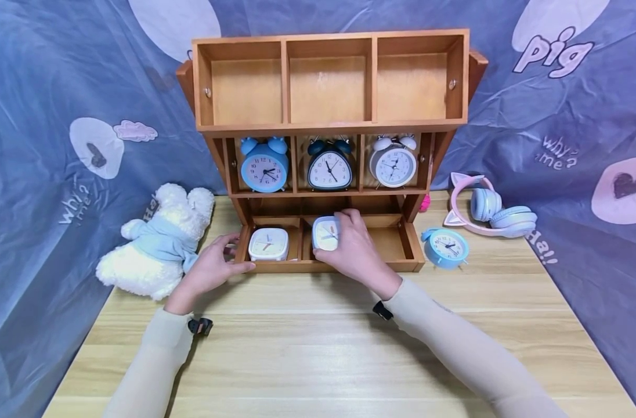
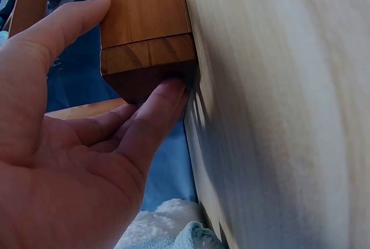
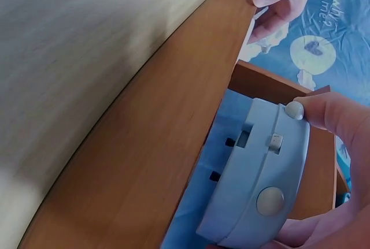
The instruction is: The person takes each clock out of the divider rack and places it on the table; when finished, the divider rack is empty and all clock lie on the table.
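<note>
My right hand (image 1: 344, 244) grips a pale square alarm clock (image 1: 324, 232) in the middle compartment of the bottom tray of a wooden shelf (image 1: 328, 266). In the right wrist view the clock's back (image 3: 260, 179), with its knobs and switch, is tilted above the tray's front wall (image 3: 173, 133), and my fingers (image 3: 335, 116) are on its edge. My left hand (image 1: 234, 252) holds the tray's left front corner (image 2: 144, 29), thumb on one face and a finger on the other. A white square clock (image 1: 268, 244) stands in the left compartment.
The middle tier holds a blue clock (image 1: 264, 167), a dark clock (image 1: 329, 168) and a white clock (image 1: 393, 165). A white plush toy (image 1: 156, 249) lies left of the shelf. A small blue clock (image 1: 446, 247) and cat-ear headphones (image 1: 492, 212) sit to the right on the wooden table (image 1: 318, 348).
</note>
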{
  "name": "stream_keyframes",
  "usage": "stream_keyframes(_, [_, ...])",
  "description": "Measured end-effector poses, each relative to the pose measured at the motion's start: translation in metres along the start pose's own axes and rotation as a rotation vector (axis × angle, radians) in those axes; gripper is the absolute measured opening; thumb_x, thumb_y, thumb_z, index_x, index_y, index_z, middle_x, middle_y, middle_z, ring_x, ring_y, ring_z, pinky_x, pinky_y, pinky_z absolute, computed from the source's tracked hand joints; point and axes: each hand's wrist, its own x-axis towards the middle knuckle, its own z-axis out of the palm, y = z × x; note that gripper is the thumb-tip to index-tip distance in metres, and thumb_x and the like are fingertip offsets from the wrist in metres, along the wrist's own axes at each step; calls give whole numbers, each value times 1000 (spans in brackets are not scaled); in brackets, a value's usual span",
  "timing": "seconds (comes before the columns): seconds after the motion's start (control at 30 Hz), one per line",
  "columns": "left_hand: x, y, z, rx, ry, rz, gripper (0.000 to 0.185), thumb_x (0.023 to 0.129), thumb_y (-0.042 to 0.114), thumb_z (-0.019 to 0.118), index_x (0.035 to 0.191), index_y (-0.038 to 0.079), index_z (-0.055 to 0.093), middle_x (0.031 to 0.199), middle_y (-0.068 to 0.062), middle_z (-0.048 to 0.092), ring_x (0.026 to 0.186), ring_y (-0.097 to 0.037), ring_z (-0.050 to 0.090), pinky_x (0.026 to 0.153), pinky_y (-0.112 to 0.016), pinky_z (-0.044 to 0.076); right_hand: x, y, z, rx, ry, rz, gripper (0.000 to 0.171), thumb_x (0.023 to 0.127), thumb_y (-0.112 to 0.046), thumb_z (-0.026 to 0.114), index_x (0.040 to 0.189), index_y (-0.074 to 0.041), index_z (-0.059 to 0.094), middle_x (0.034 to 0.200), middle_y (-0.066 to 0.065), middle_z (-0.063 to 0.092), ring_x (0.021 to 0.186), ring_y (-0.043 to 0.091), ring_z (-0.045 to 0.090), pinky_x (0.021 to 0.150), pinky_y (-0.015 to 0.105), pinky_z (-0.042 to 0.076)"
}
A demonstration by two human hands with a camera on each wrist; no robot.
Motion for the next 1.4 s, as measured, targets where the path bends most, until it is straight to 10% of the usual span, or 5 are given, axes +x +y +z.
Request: stream_keyframes(1.4, [1,0,0,-7,-8,1,98,82,48,84,157,7,36,141,-16,56,123,-34,61,92,-47,56,-50,80,-77,-28,-69,23,95,72,-38,89,151,-10,46,152,12,41,125,34,52,99,54,47])
